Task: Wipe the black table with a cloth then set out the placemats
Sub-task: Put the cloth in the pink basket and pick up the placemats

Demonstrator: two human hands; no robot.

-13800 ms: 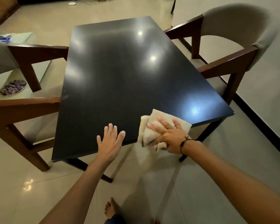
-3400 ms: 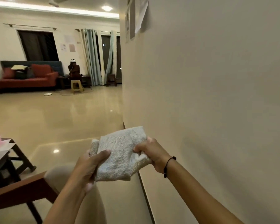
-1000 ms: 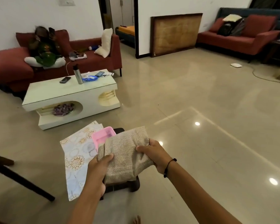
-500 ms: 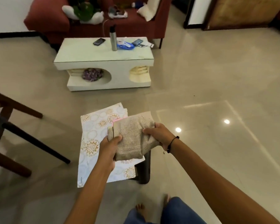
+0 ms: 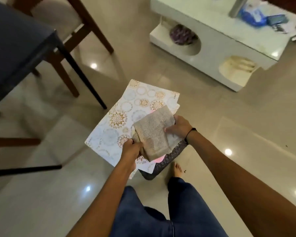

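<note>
I hold the folded cloth in both hands just above the placemats: my left hand grips its near corner with fingers curled round it, and my right hand pinches its far side, thumb on top. The placemats, white with gold and pale blue rings, lie stacked on a small dark stool, with something pink showing between them and the cloth. As I judge it, the wiping is done and I am at the change-over: the cloth wants setting down so my hands can gather the placemats and carry them to the black table, which stands left of the placemats and beyond them, a wooden chair behind it. Right of the placemats and farther off sits a white coffee table on the glossy tiled floor.
</note>
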